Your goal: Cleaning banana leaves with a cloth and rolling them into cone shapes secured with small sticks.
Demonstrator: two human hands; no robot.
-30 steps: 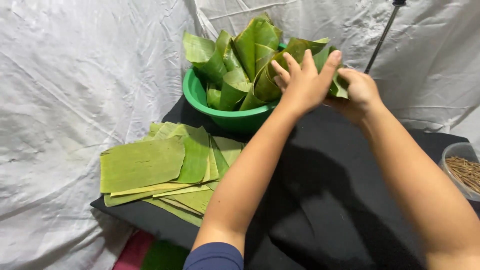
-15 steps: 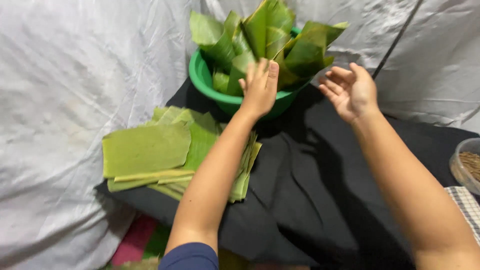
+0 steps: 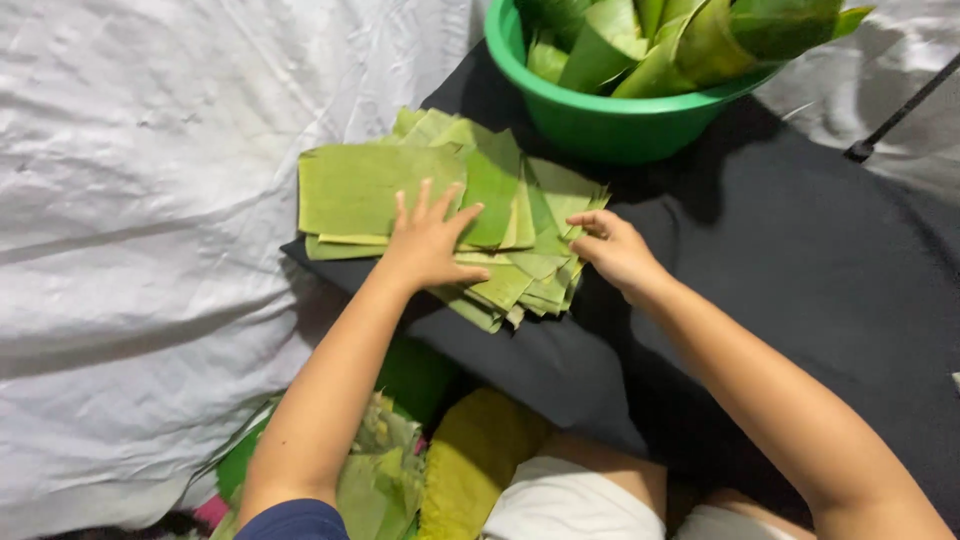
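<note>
The left hand (image 3: 428,240) lies flat, fingers spread, on the leaf stack (image 3: 450,215) in the upper middle of the frame, while the right hand (image 3: 612,250) sits at the stack's right edge with fingers curled loosely against the leaf ends, gripping nothing that can be seen. To lift one leaf cleanly, I judge the flat palm should pin the pile while the right fingertips tease a single edge free. The green bowl (image 3: 600,125) of folded leaves stands just above on the dark cloth (image 3: 800,250).

No packages, labels, signs or screens visible.
</note>
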